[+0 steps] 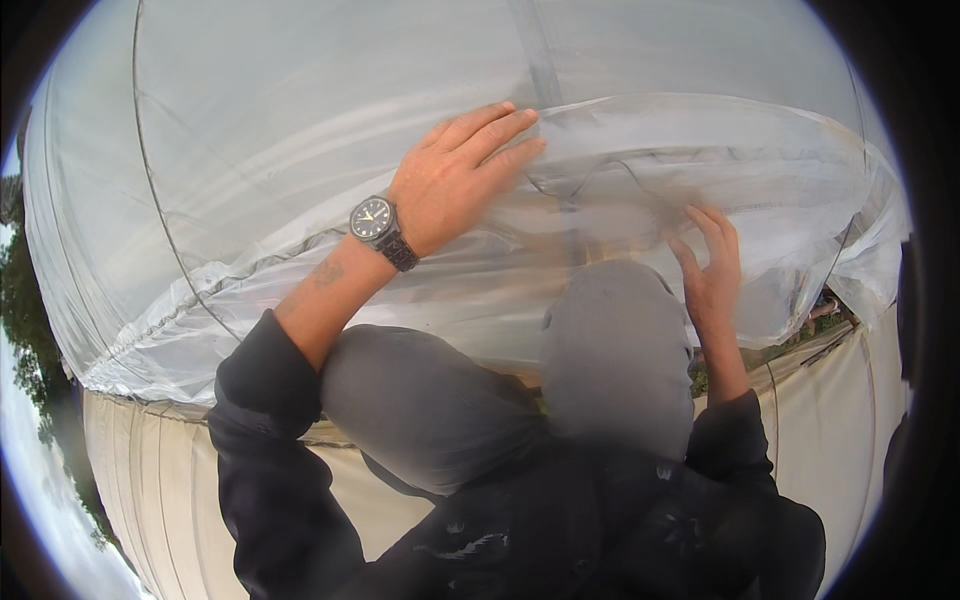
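Observation:
Clear plastic sheeting (330, 120) stretches across the far side, with a loose, wrinkled fold (700, 130) of it lying in front of me. My left hand (455, 175), a dark watch (373, 220) on its wrist, lies over the sheeting with fingers stretched out. To the right, my right hand (712, 265) is at the fold, its thumb and fingers apart and slightly bent. A thin, wavy dark wire (622, 165) runs along the fold between the hands. Its right end blurs out near my right fingertips, and I cannot make out whether they touch it.
My grey-clad knees (615, 340) press close to the sheeting. Below it runs a beige panel (180, 470), with greenery showing through a gap at the right. Dark cords (150, 170) cross the plastic. Trees (35, 340) and sky lie beyond the left edge.

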Tool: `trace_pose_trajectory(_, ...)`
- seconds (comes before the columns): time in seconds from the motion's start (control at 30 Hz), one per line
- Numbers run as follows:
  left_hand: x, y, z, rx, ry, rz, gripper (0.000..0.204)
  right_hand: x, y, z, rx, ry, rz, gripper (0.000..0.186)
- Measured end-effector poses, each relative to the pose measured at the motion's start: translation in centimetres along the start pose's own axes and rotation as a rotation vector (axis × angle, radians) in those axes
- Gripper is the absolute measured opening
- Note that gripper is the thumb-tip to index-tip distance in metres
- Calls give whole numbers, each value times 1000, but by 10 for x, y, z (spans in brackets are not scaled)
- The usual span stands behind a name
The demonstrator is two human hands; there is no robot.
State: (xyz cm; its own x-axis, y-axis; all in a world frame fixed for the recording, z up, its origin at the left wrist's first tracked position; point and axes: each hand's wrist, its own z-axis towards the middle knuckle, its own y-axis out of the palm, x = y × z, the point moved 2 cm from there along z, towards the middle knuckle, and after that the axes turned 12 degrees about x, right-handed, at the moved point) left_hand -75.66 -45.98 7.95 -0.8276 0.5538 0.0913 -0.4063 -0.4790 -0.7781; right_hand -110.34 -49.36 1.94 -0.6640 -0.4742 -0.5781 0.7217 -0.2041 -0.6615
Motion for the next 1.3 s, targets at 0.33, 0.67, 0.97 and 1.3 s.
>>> trace_pose_trajectory(0.33, 21, -4, -23, -79, 216, -152, 64, -8, 45, -16, -173, -601, -61, 38)
trace_pose_trajectory(0.67, 31, 3, -20, -138, 265, -127, 44, 8, 69, -29, -222, -432, 8, 33)
trace_pose_trajectory(0.97, 11, 43, 36, -152, 109, -139, 54, -18, 31, -1, -46, 51, 343, 51)
trace_pose_trajectory(1.3, 5, 61, 39, -176, 156, 67, 61, -47, 27, 22, 239, -289, 219, 21)
